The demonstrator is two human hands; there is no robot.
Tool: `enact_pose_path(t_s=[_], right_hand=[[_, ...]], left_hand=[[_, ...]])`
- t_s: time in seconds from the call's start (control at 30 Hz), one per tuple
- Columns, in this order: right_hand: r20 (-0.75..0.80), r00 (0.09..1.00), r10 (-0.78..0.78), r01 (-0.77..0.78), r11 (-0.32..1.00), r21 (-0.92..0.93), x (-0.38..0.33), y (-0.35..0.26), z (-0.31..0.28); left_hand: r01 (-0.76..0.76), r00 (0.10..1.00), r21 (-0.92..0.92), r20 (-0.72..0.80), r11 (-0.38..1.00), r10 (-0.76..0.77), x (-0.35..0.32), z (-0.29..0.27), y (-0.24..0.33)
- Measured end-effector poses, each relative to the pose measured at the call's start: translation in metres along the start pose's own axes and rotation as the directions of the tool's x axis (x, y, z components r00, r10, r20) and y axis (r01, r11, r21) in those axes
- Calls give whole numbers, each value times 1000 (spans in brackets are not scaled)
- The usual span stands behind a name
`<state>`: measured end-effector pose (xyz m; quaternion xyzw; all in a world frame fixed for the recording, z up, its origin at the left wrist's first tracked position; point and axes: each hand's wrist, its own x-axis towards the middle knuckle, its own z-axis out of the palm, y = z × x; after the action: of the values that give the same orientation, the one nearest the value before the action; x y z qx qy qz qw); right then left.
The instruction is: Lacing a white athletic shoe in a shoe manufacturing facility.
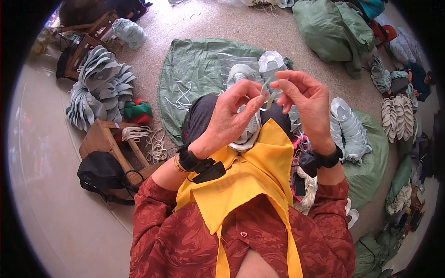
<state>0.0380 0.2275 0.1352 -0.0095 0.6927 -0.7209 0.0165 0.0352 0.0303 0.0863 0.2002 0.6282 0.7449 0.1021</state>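
Above my lap, my left hand (236, 111) pinches a pale, thin shoelace (267, 86) between thumb and fingertips. My right hand (305, 103), raised just beside it, has thumb and forefinger closed on the same lace, its other fingers curled. Below them a light grey sneaker (250, 133) rests on the yellow apron (232, 183), partly hidden by my left hand. Whether the lace runs through this shoe cannot be seen. Beyond it, a grey-white shoe (242, 73) and a whiter shoe (271, 62) lie on a green sheet (194, 58), with loose white laces (180, 95) to their left.
At left stand stacked grey shoe parts (99, 88), a wooden stool (106, 143) with a black bag (103, 171), and lace bundles (155, 143). Pale stacked shoe pieces (348, 132) lie on green cloth (371, 171) at right. A large green sack (329, 32) sits at the far right.
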Motion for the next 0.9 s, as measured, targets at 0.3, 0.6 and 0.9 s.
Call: enact_pose_path(t_s=[0.3, 0.6, 0.9], right_hand=[[52, 998, 36, -35, 999, -17, 7, -3, 10], [-2, 999, 38, -38, 999, 17, 1, 15, 10], [15, 1000, -3, 5, 991, -135, 2, 42, 13]], left_hand=[[69, 997, -302, 1, 951, -72, 5, 6, 3], [136, 987, -444, -13, 885, -158, 9, 2, -5], [152, 985, -194, -51, 969, -164, 6, -5, -17]])
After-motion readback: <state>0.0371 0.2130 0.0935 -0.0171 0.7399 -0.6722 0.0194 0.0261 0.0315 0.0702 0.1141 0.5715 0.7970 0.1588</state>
